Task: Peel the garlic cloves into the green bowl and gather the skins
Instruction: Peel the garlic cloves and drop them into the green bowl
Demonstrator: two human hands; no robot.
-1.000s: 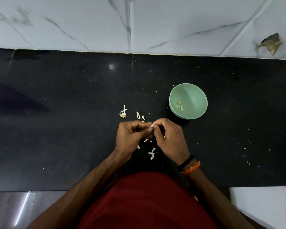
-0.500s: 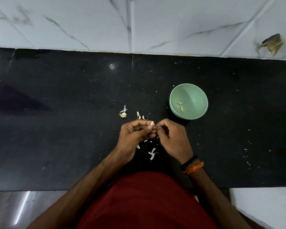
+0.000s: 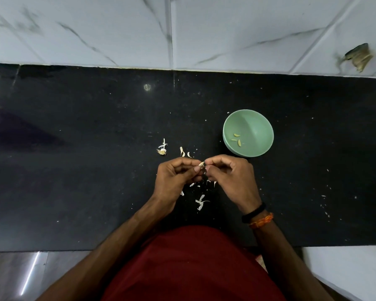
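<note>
A small pale garlic clove [image 3: 201, 163] is pinched between the fingertips of both hands over the black counter. My left hand [image 3: 174, 179] grips it from the left and my right hand [image 3: 230, 177] pinches it from the right, fingers curled. The green bowl [image 3: 256, 124] stands just beyond my right hand and holds three peeled cloves [image 3: 237, 139]. White garlic skins [image 3: 201, 202] lie scattered on the counter below and between my hands. More skin bits [image 3: 183, 152] and a garlic root end [image 3: 161, 151] lie beyond my left hand.
The black counter [image 3: 74, 170] runs left to right, with a white marbled tile wall [image 3: 226, 29] behind it. A chipped spot in the tile [image 3: 358, 56] shows at the upper right. The counter's front edge is at my red-clothed waist [image 3: 193, 268].
Both hands stay together on the clove with only small finger shifts. My right hand has moved slightly to the right; the clove's tip shows a bit more.
</note>
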